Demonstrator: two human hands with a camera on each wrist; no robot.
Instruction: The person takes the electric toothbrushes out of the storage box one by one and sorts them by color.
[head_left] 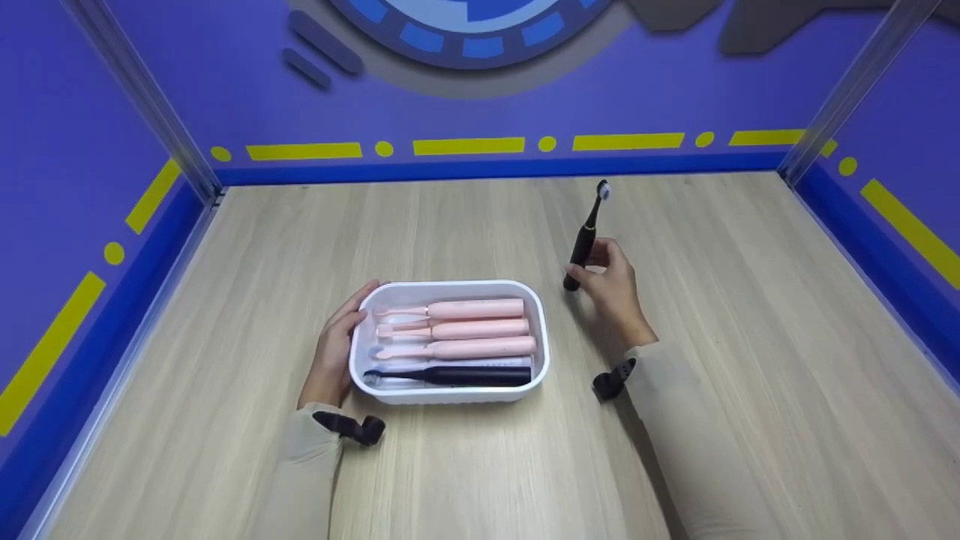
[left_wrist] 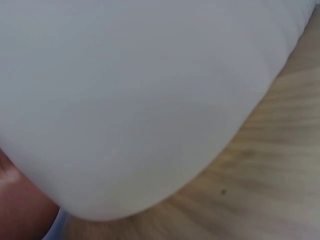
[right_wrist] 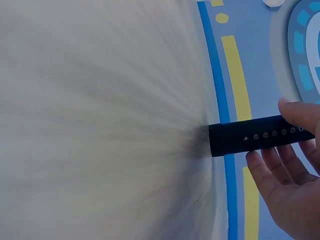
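My right hand (head_left: 615,289) pinches a black electric toothbrush (head_left: 584,244) between thumb and fingers, to the right of the box. The brush stands nearly upright, head at the top and base close to the table. In the right wrist view, its handle (right_wrist: 245,136) shows a row of small icons. With my left hand (head_left: 336,352) I hold the left end of a white plastic box (head_left: 543,330). Inside lie three pink electric toothbrushes (head_left: 480,328) and another black electric toothbrush (head_left: 476,376) along the front. The box wall (left_wrist: 140,100) fills most of the left wrist view.
A light wood-grain table (head_left: 480,472) lies under everything. Purple and blue panels (head_left: 480,112) with yellow marks border its back and sides. Dark wrist cameras (head_left: 611,381) are strapped over both beige sleeves (head_left: 690,427).
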